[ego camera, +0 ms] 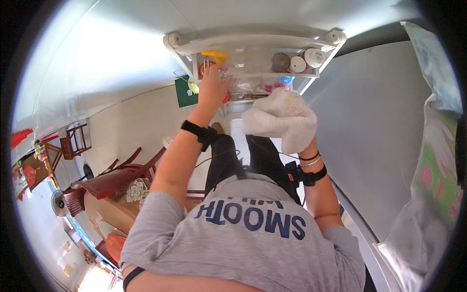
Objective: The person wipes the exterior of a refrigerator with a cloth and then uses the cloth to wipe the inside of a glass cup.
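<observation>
Ahead of me against the wall stands a white shelf rack [251,41]. My left hand [215,82] reaches to the left end of its top shelf, beside a yellow object [216,55] and a round red item [206,67]; whether the fingers hold anything is unclear. A clear plastic bag or sheet [246,67] lies right of that hand. My right hand [309,148] is mostly hidden by a bunched off-white cloth [281,118], which it holds in front of the rack's right part. A dark round lid [281,62] and white-lidded containers [314,57] stand at the shelf's right end.
A lower tier holds a plastic packet [279,83] with red and blue on it. A green board [184,93] is left of the rack. Dark red wooden furniture [113,180] stands at my left; a grey panel [361,120] and a patterned curtain [437,164] are at my right.
</observation>
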Tool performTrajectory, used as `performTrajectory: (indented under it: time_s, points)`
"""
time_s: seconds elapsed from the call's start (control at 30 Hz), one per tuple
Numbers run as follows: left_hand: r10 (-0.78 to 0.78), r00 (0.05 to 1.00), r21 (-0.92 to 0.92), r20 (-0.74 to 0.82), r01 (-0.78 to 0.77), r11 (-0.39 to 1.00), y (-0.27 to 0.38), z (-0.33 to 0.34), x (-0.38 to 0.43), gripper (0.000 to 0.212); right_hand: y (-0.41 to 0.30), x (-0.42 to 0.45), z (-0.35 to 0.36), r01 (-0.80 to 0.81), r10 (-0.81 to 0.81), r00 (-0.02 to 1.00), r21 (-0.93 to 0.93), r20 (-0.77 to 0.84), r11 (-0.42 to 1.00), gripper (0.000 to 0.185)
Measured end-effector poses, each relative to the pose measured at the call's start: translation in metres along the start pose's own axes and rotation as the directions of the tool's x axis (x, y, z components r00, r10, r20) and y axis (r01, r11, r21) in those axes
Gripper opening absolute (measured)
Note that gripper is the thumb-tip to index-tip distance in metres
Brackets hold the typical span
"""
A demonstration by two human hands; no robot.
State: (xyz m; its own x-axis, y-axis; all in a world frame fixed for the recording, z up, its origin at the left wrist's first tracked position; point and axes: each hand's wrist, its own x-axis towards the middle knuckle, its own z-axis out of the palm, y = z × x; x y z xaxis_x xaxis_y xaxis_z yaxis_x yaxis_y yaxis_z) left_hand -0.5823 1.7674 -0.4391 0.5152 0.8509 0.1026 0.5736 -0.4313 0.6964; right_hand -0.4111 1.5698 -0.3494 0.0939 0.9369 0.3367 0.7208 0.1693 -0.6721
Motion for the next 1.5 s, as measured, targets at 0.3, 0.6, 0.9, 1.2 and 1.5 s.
performTrajectory:
  time_s: [0.3, 0.6, 0.9, 1.2, 1.5]
  points:
    - [-0.113, 0.957, -0.114, -0.266, 0.085, 0.99, 0.004, 0.064, 0.008, 0.049, 0.014, 0.006, -0.013, 0.078, -0.08, 0.997, -0.099, -0.013, 0.992, 0.024]
    - [-0.1, 0.949, 0.021, -0.3, 0.112, 0.993, -0.01, 0.09, 0.006, 0.057, 0.07, -0.064, 0.007, -0.304, 0.302, 0.953, 0.12, 0.032, 0.945, 0.027]
    - [-0.14, 0.912, -0.041, -0.386, 0.135, 0.99, -0.014, 0.108, 0.009, 0.054, 0.073, -0.064, 0.011, -0.347, 0.348, 0.936, 0.275, 0.046, 0.897, 0.031]
    - [0.004, 0.921, 0.235, -0.39, 0.096, 0.967, 0.011, 0.087, 0.007, 0.064, 0.05, -0.031, 0.0, -0.182, 0.17, 0.983, 0.261, 0.068, 0.948, 0.033]
    - [0.191, 0.923, 0.361, -0.334, -0.062, 0.93, 0.022, 0.091, 0.019, 0.049, 0.029, 0.015, -0.007, -0.108, 0.072, 0.99, 0.305, 0.125, 0.946, 0.027]
